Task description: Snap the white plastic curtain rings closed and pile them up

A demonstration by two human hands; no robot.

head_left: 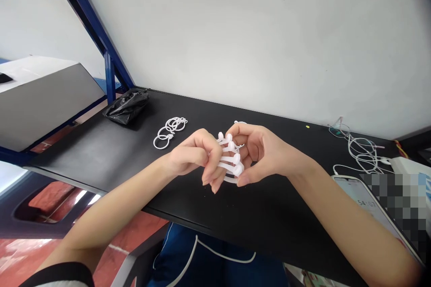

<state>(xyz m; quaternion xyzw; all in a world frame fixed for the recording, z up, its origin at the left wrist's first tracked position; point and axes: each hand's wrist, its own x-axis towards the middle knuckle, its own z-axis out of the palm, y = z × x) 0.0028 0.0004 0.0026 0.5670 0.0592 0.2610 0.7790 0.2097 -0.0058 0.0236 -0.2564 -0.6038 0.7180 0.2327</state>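
The knobbed pieces [229, 160] you hold look like smooth plastic with a soft sheen, as do the rings [162, 138] at left. Your tabletop [134, 152] is smooth and faintly glossy; the far-left bag [128, 105] is shiny, crinkled plastic. Beyond, you face a matt wall [235, 45] and a painted, apparently metal frame [90, 20]. Your trousers [208, 273] are matt cloth.

I held both hands close together above the black table [269, 215], my bare left forearm [121, 202] and right forearm [336, 208] slanting inward from its near side. My left hand [197, 154] was closed, knuckles up, thumb folded in beside the bent index finger, the lower fingertips pointing down toward the table. My right hand [271, 150] was half curled, thumb stretched out nearer the table's front edge, fingers arched farther from it
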